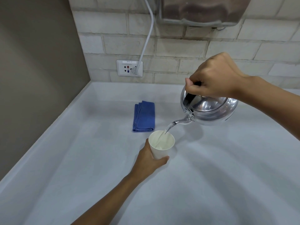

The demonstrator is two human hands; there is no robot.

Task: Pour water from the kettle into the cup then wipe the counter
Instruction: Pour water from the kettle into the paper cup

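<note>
A shiny metal kettle [211, 111] hangs tilted above the white counter [211, 176], its spout pointing down to the left. My right hand [214, 78] is shut on its black handle from above. A thin stream of water runs from the spout into a white paper cup [160, 145] standing on the counter. My left hand [149, 159] wraps around the cup's lower side. A folded blue cloth [144, 116] lies flat just behind the cup, untouched.
A wall socket [129, 68] with a white cable [146, 38] plugged in sits on the brick-tiled back wall. A metal appliance [203, 10] hangs on the wall above. A grey side wall [37, 78] bounds the counter on the left.
</note>
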